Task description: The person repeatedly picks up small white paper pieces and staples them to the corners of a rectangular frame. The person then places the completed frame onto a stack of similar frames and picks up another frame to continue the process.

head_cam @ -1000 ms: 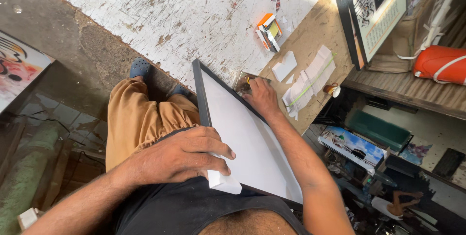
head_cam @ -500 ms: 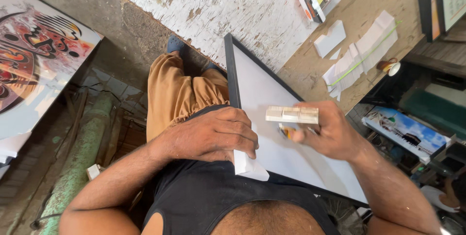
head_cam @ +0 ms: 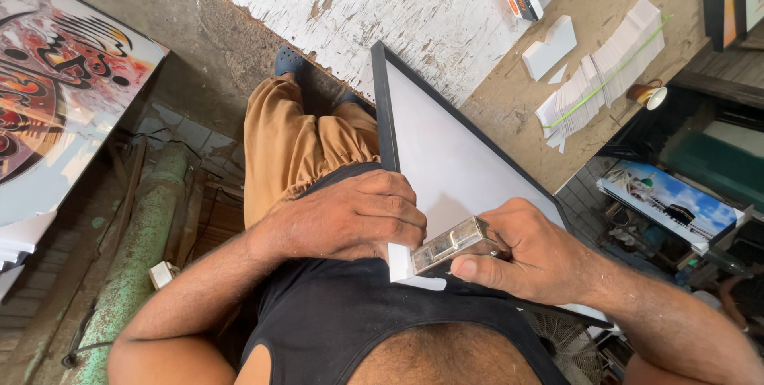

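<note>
Scuffed workbench (head_cam: 382, 3), left hand (head_cam: 350, 218) gripping frame (head_cam: 454, 162), right hand (head_cam: 529, 254) clutching half-hidden metal tool (head_cam: 450, 243)

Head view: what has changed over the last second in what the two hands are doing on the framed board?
The right hand left the frame's far corner, came back toward the body and now holds a small metal tool, pressing it against the white corner piece. The left hand stayed on the black-framed white board at that corner piece. The board still leans from the worktable to the person's lap.
</note>
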